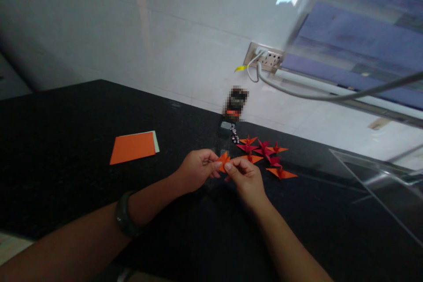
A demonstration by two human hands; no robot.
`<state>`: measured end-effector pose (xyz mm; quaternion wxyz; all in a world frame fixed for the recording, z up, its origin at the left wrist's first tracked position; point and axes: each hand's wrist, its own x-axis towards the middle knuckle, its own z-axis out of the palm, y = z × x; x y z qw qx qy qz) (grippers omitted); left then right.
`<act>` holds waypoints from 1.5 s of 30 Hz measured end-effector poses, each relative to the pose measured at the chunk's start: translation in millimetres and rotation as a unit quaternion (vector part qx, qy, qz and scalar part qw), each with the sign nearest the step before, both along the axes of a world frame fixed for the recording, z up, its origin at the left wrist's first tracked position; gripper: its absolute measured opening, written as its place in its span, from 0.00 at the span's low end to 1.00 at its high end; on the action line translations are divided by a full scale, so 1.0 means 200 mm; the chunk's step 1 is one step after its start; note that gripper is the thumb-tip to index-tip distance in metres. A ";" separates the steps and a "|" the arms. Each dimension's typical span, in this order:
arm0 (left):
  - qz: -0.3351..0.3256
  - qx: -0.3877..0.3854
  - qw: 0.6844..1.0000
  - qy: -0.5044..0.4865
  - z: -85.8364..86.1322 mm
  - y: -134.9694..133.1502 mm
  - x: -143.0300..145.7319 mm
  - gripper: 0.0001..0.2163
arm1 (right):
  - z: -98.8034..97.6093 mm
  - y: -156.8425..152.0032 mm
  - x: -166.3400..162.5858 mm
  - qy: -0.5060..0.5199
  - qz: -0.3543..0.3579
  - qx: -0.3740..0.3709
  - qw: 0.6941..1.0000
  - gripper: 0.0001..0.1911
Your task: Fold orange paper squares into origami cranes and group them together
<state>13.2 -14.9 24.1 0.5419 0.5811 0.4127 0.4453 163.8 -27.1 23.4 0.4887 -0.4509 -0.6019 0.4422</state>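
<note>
Between my two hands is a small folded orange paper crane (224,161), held just above the dark countertop. My left hand (197,168) pinches its left side between thumb and fingers. On the other side, my right hand (246,179) grips it with the thumb on top and the fingers curled behind. The fingers partly cover its lower folds. Just beyond my right hand lie several finished paper cranes, among them a red one (273,161) and an orange one (281,173), wings spread. A stack of square orange paper (132,147), with a pale green sheet under it, rests to the left.
A phone-like object (235,103), blurred out, leans against the white wall with a beaded strap (234,134) below it. A wall socket (264,56) has a grey cable (307,95) running right. A clear plastic panel (380,194) stands at the right of the black countertop (66,141).
</note>
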 end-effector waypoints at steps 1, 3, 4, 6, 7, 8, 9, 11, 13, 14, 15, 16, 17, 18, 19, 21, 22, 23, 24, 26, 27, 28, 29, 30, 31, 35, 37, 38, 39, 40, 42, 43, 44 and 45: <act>0.002 0.012 1.000 0.015 0.00 0.00 0.00 0.07 | 0.00 0.00 -0.01 0.021 0.005 -0.011 1.000 0.09; 0.000 0.039 0.998 0.050 0.01 -0.01 -0.01 0.06 | 0.00 0.00 -0.02 0.064 0.018 -0.028 0.997 0.10; -0.002 0.053 0.996 0.071 0.01 -0.02 -0.01 0.06 | 0.00 0.00 -0.02 0.080 0.021 -0.035 0.996 0.11; -0.007 0.085 0.989 0.118 0.02 -0.03 0.00 0.05 | 0.00 0.00 -0.02 0.096 0.021 -0.047 0.994 0.11; -0.009 0.099 0.986 0.137 0.03 -0.04 0.00 0.05 | 0.00 0.00 -0.02 0.100 0.019 -0.052 0.993 0.11; -0.009 0.111 0.982 0.152 0.03 -0.04 0.00 0.05 | 0.01 0.00 -0.02 0.103 0.019 -0.055 0.993 0.11; -0.010 0.121 0.979 0.161 0.03 -0.04 0.00 0.06 | 0.01 0.00 -0.02 0.105 0.019 -0.056 0.993 0.10; -0.012 0.131 0.978 0.164 0.03 -0.05 0.00 0.05 | 0.01 -0.01 -0.01 0.108 0.019 -0.050 0.993 0.09; -0.017 0.130 0.979 0.159 0.04 -0.05 0.01 0.05 | 0.01 -0.01 -0.01 0.116 0.017 -0.040 0.992 0.10; -0.021 0.127 0.980 0.155 0.04 -0.05 0.01 0.05 | 0.01 -0.01 -0.01 0.122 0.016 -0.040 0.992 0.10; -0.027 0.121 0.981 0.149 0.04 -0.05 0.01 0.05 | 0.01 -0.01 -0.01 0.130 0.015 -0.042 0.991 0.11; -0.034 0.113 0.983 0.141 0.04 -0.05 0.01 0.05 | 0.01 -0.01 -0.01 0.138 0.014 -0.047 0.989 0.11; -0.040 0.102 0.985 0.130 0.04 -0.05 0.01 0.05 | 0.00 -0.01 -0.01 0.144 0.014 -0.052 0.988 0.12; -0.047 0.090 0.988 0.118 0.03 -0.05 0.01 0.05 | 0.00 -0.01 -0.01 0.149 0.012 -0.056 0.987 0.12; -0.054 0.079 0.990 0.106 0.03 -0.05 0.02 0.05 | -0.01 0.00 -0.01 0.153 0.010 -0.058 0.987 0.12; -0.067 0.062 0.992 0.091 0.02 -0.04 0.02 0.06 | -0.02 0.00 -0.01 0.153 0.004 -0.055 0.987 0.12; -0.073 0.055 0.992 0.089 0.02 -0.04 0.02 0.06 | -0.02 0.01 -0.01 0.151 0.003 -0.053 0.987 0.12; -0.080 0.047 0.992 0.089 0.02 -0.04 0.02 0.07 | -0.02 0.01 0.00 0.149 0.004 -0.050 0.988 0.11; -0.090 0.039 0.991 0.088 0.01 -0.04 0.02 0.07 | -0.02 0.01 0.00 0.146 0.005 -0.048 0.988 0.11; -0.114 0.023 0.990 0.082 0.01 -0.04 0.02 0.08 | -0.03 0.01 0.00 0.140 0.010 -0.046 0.989 0.12; -0.124 0.015 0.989 0.077 0.02 -0.04 0.02 0.08 | -0.03 0.00 0.00 0.138 0.011 -0.048 0.989 0.11; -0.127 0.010 0.989 0.073 0.02 -0.04 0.02 0.08 | -0.02 0.00 0.00 0.136 0.013 -0.051 0.989 0.11; -0.124 0.007 0.990 0.070 0.02 -0.04 0.01 0.07 | -0.02 0.00 -0.01 0.134 0.016 -0.054 0.989 0.10; -0.112 0.007 0.991 0.070 0.02 -0.04 0.01 0.07 | -0.02 -0.01 -0.01 0.130 0.021 -0.058 0.990 0.09; -0.096 0.011 0.993 0.072 0.02 -0.04 0.01 0.07 | -0.02 -0.01 -0.01 0.125 0.028 -0.061 0.990 0.09; -0.050 0.045 0.993 0.095 0.03 -0.03 0.00 0.07 | -0.01 -0.01 -0.02 0.097 0.047 -0.051 0.993 0.09; -0.051 0.046 0.993 0.095 0.02 -0.03 0.00 0.07 | -0.01 -0.01 -0.01 0.094 0.044 -0.035 0.994 0.11; -0.057 0.040 0.994 0.084 0.02 -0.03 0.00 0.07 | -0.01 -0.01 -0.01 0.093 0.041 -0.028 0.994 0.11; -0.067 0.031 0.995 0.066 0.01 -0.03 0.00 0.06 | -0.02 0.00 0.00 0.094 0.038 -0.024 0.995 0.12; -0.075 0.020 0.996 0.045 0.01 -0.02 0.01 0.06 | -0.02 0.00 0.00 0.096 0.035 -0.022 0.995 0.12; -0.090 -0.001 0.996 0.003 0.00 -0.01 0.01 0.07 | -0.03 0.00 0.00 0.100 0.031 -0.023 0.994 0.12; -0.094 -0.008 0.995 -0.011 -0.01 -0.01 0.01 0.08 | -0.03 0.00 0.00 0.103 0.031 -0.024 0.994 0.12; -0.097 -0.013 0.995 -0.021 -0.01 -0.01 0.01 0.10 | -0.03 0.00 0.00 0.108 0.032 -0.023 0.993 0.12; -0.100 -0.016 0.995 -0.026 -0.01 -0.01 0.00 0.11 | -0.03 0.00 0.00 0.115 0.035 -0.023 0.992 0.11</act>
